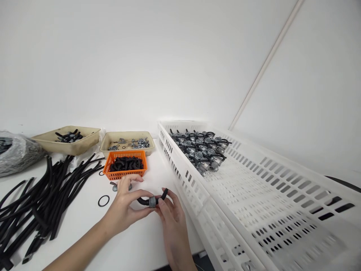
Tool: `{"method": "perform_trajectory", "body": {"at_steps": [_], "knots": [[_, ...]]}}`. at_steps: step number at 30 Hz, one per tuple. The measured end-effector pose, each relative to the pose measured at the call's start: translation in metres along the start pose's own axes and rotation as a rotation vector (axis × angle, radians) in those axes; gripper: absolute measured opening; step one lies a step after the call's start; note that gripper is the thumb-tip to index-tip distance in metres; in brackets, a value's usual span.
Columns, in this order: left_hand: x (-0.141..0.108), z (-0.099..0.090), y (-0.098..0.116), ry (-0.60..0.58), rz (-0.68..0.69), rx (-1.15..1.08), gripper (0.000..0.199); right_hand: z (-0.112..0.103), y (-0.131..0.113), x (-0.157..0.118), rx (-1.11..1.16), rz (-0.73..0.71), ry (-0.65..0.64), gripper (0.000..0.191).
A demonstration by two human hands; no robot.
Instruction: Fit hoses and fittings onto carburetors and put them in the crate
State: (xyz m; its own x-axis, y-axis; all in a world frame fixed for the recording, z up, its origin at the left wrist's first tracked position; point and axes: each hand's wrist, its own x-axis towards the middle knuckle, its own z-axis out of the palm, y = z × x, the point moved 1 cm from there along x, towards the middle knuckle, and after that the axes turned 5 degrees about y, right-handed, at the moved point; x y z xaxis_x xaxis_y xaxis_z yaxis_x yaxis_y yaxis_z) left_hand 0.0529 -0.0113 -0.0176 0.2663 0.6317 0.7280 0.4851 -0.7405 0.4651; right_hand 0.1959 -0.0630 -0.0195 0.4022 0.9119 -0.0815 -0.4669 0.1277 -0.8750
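Observation:
A short curved black hose (143,201) with a grey metal nut (152,202) around it is held between both hands, above the white table. My left hand (126,205) pinches the nut and hose from the left with thumb and index finger. On the right, my right hand (170,214) grips the hose's other end, whose black tip pokes up between the fingers. Just behind my left hand, a small metal fitting (115,187) lies partly hidden on the table. A black rubber ring (103,201) lies to the left of the hands.
An orange basket (125,174) of short black pieces stands behind the hands, near two beige trays (127,134) (84,147) of parts. Long black hoses (60,188) and a plastic bag (25,156) lie left. A large white crate (208,203) with assembled fittings (199,155) stands right.

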Motion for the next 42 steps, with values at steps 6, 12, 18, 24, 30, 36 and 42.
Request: {"method": "perform_trajectory", "body": {"at_steps": [6, 12, 18, 24, 30, 36, 42], "knots": [[0.001, 0.0, 0.0, -0.026, 0.034, 0.067, 0.017, -0.001, 0.004, 0.002, -0.055, -0.065, 0.03, 0.042], [0.002, 0.001, -0.005, -0.068, 0.073, 0.071, 0.019, -0.003, 0.003, 0.002, -0.064, -0.074, 0.054, 0.039], [0.003, 0.001, -0.016, -0.09, -0.007, 0.033, 0.015, -0.008, 0.002, 0.002, -0.236, -0.146, 0.012, 0.03], [0.003, -0.004, -0.026, -0.128, 0.139, 0.236, 0.022, -0.007, 0.003, -0.001, -0.489, -0.25, -0.154, 0.02], [0.004, -0.004, -0.028, -0.171, 0.238, 0.342, 0.034, -0.003, 0.003, -0.004, -0.63, -0.272, -0.174, 0.027], [0.002, 0.0, -0.032, -0.176, 0.204, 0.337, 0.038, -0.002, 0.003, -0.004, -0.708, -0.273, -0.176, 0.03], [0.004, -0.002, -0.022, -0.244, 0.152, 0.308, 0.041, -0.002, 0.001, -0.005, -0.712, -0.248, -0.196, 0.024]]}}
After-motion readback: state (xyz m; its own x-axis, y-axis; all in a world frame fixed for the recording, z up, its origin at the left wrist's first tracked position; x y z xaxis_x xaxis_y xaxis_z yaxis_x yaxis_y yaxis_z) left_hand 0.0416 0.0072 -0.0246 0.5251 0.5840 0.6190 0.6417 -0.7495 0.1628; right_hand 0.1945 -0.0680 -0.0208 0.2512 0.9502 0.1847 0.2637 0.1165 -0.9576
